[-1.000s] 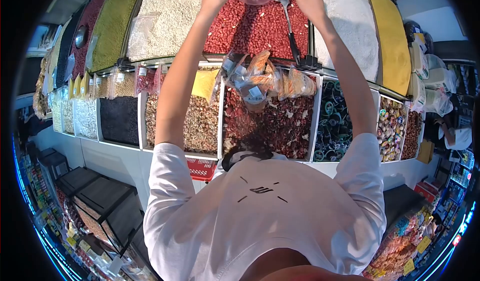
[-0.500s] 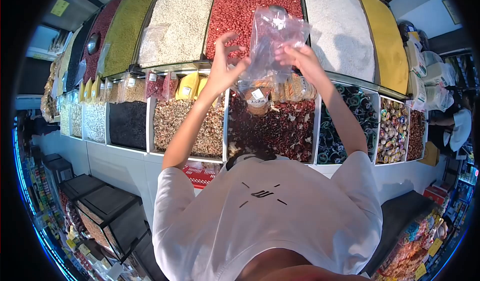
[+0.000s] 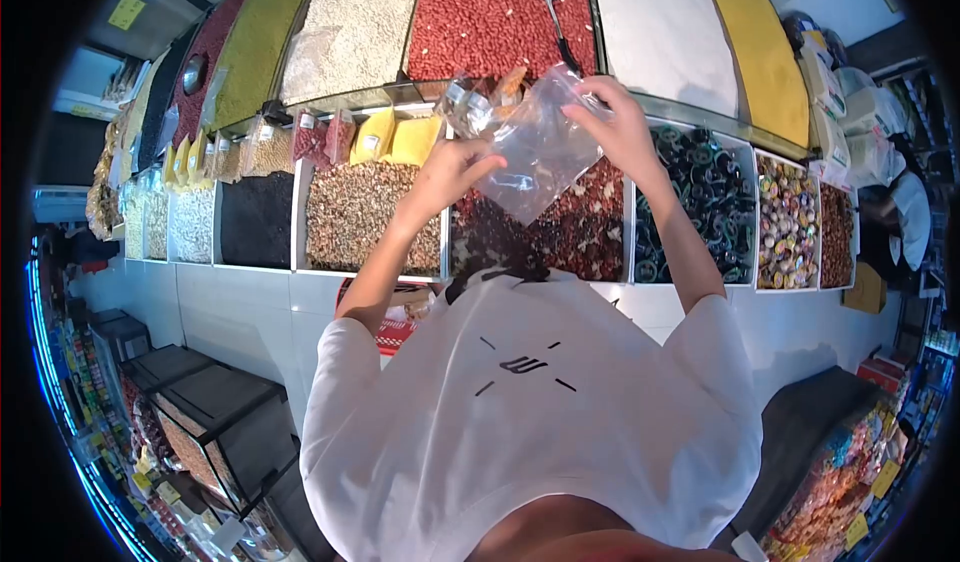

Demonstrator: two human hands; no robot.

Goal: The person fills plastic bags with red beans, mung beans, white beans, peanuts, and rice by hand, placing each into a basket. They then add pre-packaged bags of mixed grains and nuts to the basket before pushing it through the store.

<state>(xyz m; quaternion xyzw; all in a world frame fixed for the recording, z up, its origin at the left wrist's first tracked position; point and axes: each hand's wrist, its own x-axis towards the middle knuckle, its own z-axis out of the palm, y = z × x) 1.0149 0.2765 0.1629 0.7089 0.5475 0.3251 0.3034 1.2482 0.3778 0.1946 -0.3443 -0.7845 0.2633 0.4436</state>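
A clear plastic bag (image 3: 543,152) is stretched between my two hands, tilted and with nothing visible inside. My right hand (image 3: 622,127) pinches its upper right corner between thumb and fingers. At the left edge of the bag, my left hand (image 3: 447,177) has its fingers curled and its thumb against the plastic. Just beyond the bag, a scoop (image 3: 548,17) with a dark handle lies on the red peanuts (image 3: 480,22). Behind the bag, packaged goods (image 3: 470,102) in clear wrapping sit along the ledge, partly covered.
White grains (image 3: 655,32) and cream-coloured beans (image 3: 355,22) fill the neighbouring bins. Lower bins hold mixed dried goods (image 3: 370,222), dark wrapped items (image 3: 695,207) and small round packs (image 3: 785,222). A red basket (image 3: 395,334) is below. A person (image 3: 908,217) is at the far right.
The bag has come down and towards me from over the red peanuts, uncovering the scoop. My left hand has gone from spread fingers to closed at the bag's edge.
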